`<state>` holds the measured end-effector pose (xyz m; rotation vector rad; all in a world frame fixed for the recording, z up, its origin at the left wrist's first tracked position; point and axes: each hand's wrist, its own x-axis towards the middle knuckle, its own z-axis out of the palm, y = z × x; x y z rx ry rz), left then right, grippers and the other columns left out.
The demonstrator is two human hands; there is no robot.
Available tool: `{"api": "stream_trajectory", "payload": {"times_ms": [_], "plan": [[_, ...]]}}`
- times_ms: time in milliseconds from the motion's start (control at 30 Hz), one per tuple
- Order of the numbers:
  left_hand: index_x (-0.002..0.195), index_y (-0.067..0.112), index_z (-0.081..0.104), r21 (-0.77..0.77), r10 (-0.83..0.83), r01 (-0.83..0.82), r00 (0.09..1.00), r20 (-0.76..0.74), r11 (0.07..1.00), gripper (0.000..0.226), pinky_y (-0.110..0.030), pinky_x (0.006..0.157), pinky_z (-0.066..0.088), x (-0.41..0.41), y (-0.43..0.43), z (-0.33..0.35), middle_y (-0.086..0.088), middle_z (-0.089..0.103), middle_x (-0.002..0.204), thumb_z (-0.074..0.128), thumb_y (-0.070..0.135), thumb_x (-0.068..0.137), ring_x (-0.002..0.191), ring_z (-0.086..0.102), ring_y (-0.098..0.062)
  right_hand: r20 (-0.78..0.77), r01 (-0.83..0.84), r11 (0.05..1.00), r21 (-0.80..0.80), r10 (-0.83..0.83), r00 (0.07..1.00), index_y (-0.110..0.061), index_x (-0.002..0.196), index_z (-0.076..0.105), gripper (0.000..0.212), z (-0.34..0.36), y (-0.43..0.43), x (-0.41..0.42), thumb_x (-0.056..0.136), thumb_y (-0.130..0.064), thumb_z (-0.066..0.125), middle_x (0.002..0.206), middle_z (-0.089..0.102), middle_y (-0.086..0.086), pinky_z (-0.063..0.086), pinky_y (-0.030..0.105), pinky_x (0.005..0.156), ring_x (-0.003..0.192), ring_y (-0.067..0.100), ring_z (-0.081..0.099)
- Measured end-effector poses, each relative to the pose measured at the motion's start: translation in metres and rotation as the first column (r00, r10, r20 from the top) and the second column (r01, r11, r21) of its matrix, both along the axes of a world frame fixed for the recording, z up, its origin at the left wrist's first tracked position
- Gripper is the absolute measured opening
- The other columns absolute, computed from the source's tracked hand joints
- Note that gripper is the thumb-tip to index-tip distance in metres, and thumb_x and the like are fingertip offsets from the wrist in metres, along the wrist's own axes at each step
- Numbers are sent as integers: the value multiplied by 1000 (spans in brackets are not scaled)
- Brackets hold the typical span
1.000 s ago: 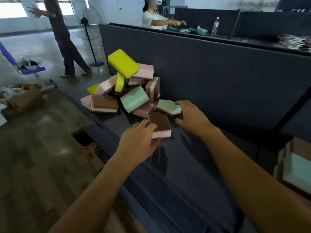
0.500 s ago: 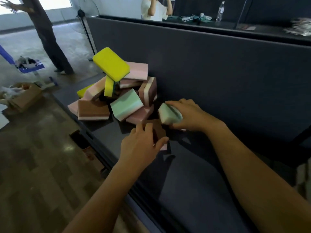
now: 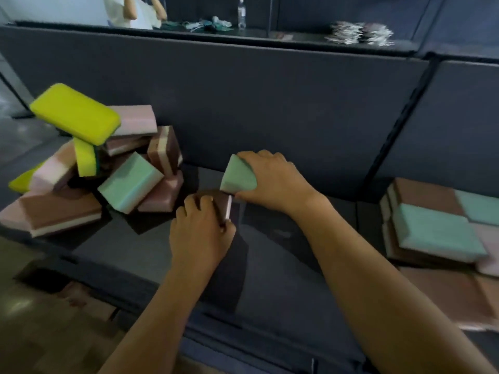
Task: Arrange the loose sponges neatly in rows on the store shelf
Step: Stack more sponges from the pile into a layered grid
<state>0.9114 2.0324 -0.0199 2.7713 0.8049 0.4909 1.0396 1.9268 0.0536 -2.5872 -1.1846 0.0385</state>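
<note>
Nearest, the dark grey shelf board (image 3: 283, 279) runs across the view, its front lip cut off at the bottom edge. Just right of the jumbled heap of loose sponges (image 3: 127, 184), the left hand (image 3: 201, 233) has its fingers curled over a brown sponge with a pale pink layer (image 3: 222, 205), thumb against the pale edge. The hand hides most of that sponge, so whether it lies on the board or is lifted cannot be told.

Right of the heap and slightly farther back, the right hand (image 3: 272, 182) grips a mint-green rectangular sponge (image 3: 239, 175), tilted on end. The fingers wrap over its far side and cover about half of it.

Well to the right of the heap, flat-laid brown, mint and pink sponges (image 3: 437, 230) sit side by side, blurred and cut by the frame edge.

The heap itself is smeared by motion. A yellow rounded sponge (image 3: 74, 113) tops it, and the pieces beneath overlap too much to count.

Behind the heap stands the dark grey back panel (image 3: 270, 103). Beyond that are a clear plastic bottle (image 3: 241, 13), crumpled packets (image 3: 359, 33) and a person in a white top (image 3: 129, 12), cut off at the top edge.
</note>
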Motion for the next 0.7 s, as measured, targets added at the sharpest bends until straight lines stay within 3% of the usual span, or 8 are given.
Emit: {"api": "stream_trajectory", "payload": {"times_ms": [133,367,700], "plan": [[118,7,55,-30,-66,68,996,54,997,52,-45,76,49,-17,0,12,-18,52,127,71,33,76,108,54,-39,37,89,994,63,-92,995,-31,147,32,79,10,-20,-23,80,-52,68,134,48,4,40,46,96,117,30,46],[120,19,53,-60,-301,312,943,143,948,47,-38,79,50,-44,-32,25,-3,50,131,66,43,82,110,54,-27,37,314,941,128,-321,946,-37,149,26,83,-1,-100,-92,80,-51,70,137,44,-4,36,41,99,120,26,42],[125,17,55,-52,-631,649,753,188,759,54,-38,79,53,-54,-114,33,0,47,135,67,41,77,110,53,-23,35,596,789,150,-606,794,-35,149,31,90,-24,-222,-161,73,-47,78,136,46,-2,40,49,100,124,29,41]]}}
